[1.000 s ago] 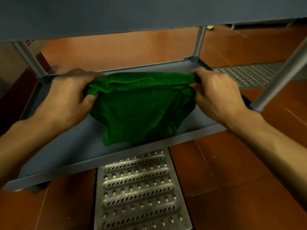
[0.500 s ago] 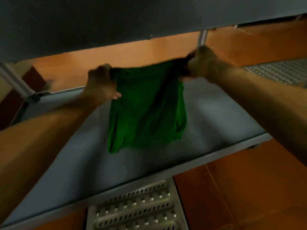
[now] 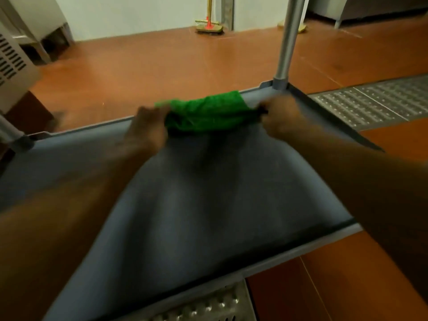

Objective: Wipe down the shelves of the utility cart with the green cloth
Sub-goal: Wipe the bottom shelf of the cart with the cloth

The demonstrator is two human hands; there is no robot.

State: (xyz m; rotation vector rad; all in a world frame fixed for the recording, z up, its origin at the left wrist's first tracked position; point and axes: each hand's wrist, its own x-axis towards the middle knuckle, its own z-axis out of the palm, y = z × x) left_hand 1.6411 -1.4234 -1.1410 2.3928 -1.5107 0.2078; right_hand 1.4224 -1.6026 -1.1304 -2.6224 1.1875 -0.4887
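Note:
The green cloth is bunched into a band at the far edge of the grey cart shelf, close to the far right corner post. My left hand grips the cloth's left end. At the right end my right hand holds it. Both hands are blurred by motion and both forearms stretch across the shelf. The cloth's underside and the fingers are hard to make out.
A metal drain grate runs along the orange tiled floor at right, and another grate lies under the shelf's near edge. A broom leans on the far wall. A louvred white unit stands at left.
Both hands have pushed the cloth from the middle of the shelf to its far edge, and it has bunched up. The upper shelf no longer fills the top of the view.

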